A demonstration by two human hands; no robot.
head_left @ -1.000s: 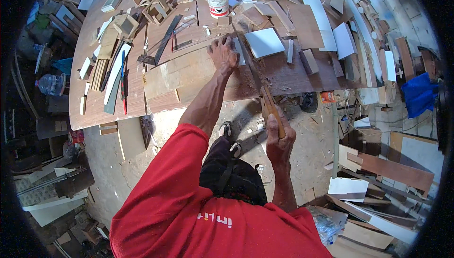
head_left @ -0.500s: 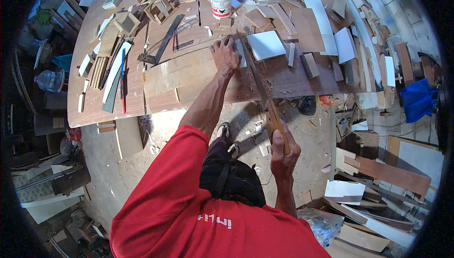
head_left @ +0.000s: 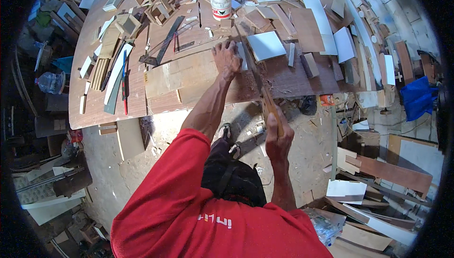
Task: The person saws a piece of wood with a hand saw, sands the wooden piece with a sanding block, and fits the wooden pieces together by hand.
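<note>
In my right hand (head_left: 279,137) is the wooden handle of a handsaw (head_left: 269,104), my fingers wrapped round it just off the table's near edge. The saw's long, dark blade runs away from me over the tabletop, beside the right end of a pale wooden board (head_left: 179,73). My left hand (head_left: 227,58) bears down on that board close to the blade, with bent fingers at its far edge. A narrow white piece (head_left: 242,55) lies between this hand and the blade. Sawdust is scattered to the right of the blade.
A white square panel (head_left: 266,46) lies right of the blade. Farther back stands a white tub (head_left: 221,6). A dark try square (head_left: 163,43) and a red pencil-like stick (head_left: 125,83) lie leftward. Offcuts (head_left: 373,177) are piled at the right, below the table.
My right hand and the saw have moved forward, away from my body, with the handle now nearer the table edge. My left hand stays on the board.
</note>
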